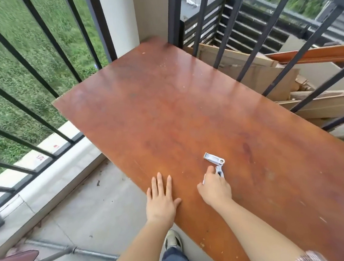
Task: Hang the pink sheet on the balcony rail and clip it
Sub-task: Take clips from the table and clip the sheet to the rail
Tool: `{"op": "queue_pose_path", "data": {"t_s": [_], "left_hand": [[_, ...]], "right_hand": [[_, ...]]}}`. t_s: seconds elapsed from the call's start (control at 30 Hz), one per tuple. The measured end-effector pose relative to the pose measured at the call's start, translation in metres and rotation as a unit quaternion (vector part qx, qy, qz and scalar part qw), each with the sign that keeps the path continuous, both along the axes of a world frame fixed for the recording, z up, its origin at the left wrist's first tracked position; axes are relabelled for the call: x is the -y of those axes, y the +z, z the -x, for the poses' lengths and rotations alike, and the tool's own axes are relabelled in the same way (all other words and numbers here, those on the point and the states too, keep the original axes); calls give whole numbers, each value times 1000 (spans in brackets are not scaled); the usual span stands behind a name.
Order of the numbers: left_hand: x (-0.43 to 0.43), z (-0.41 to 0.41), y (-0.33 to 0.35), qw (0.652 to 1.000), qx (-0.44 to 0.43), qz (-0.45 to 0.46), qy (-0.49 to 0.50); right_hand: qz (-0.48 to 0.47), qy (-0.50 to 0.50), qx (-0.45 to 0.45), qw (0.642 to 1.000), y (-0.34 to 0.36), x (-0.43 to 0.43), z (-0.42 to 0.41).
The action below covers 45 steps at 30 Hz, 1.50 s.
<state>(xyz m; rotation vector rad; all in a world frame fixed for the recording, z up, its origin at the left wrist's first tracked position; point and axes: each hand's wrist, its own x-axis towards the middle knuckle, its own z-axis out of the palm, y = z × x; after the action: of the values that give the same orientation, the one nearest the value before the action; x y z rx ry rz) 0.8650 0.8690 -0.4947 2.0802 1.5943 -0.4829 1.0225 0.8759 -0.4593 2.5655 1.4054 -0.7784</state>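
One clip [212, 158] lies on table [165, 110], right hand [214, 187] pinches second clip [220, 171].

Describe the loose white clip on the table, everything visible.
The white clip looks plastic: a flat elongated body, ribbed square end pointing away, round ring end nearest the person. It lies flat on the reddish-brown tabletop, just beyond the right hand, which holds a second white clip close to its ring end; contact unclear.
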Motion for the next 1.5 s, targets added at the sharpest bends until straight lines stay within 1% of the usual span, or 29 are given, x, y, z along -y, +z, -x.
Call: {"op": "queue_pose_path", "data": {"t_s": [0.07,0.17,0.23,0.33,0.4,0.47,0.57,0.63,0.77,0.87,0.97,1.07,1.13,1.23,1.37,1.5], "left_hand": [[-1,-2,0,1000,-6,10,-4],[-4,1,3,1000,-1,18,-18],[-4,12,7,999,25,9,-27],[2,45,14,997,49,-56,-38],[11,79,19,996,37,-77,-40],[21,120,24,997,12,-68,-26],[34,187,36,999,-22,-45,12],[44,231,49,998,-38,-42,26],[67,314,77,994,-76,-70,35],[80,373,92,987,-134,-89,7],[91,426,110,970,-219,-95,-41],[99,460,131,945,-305,-82,-86],[99,474,145,932,-345,-58,-96],[94,492,155,912,-399,-27,-96],[85,509,153,911,-410,-13,-39],[82,508,146,934,-355,0,-35]], "right_hand": [[-4,-27,-20,999,0,1,-1],[-21,-100,-90,991,0,0,3],[-41,-148,-168,974,3,-4,13],[-77,-190,-276,939,11,-11,41],[-92,-205,-317,921,17,-15,68],[-87,-205,-359,907,22,-16,100],[-57,-175,-418,890,25,-15,157],[-41,-134,-431,891,24,-11,200],[-24,-67,-438,896,25,7,294],[-21,-39,-421,906,26,20,358],[6,-26,-445,895,29,33,410],[15,-23,-460,887,27,44,447],[22,-24,-477,878,27,49,466],[33,-11,-474,880,23,52,488],[41,1,-467,883,13,49,499],[42,-2,-466,884,8,46,498]]}}
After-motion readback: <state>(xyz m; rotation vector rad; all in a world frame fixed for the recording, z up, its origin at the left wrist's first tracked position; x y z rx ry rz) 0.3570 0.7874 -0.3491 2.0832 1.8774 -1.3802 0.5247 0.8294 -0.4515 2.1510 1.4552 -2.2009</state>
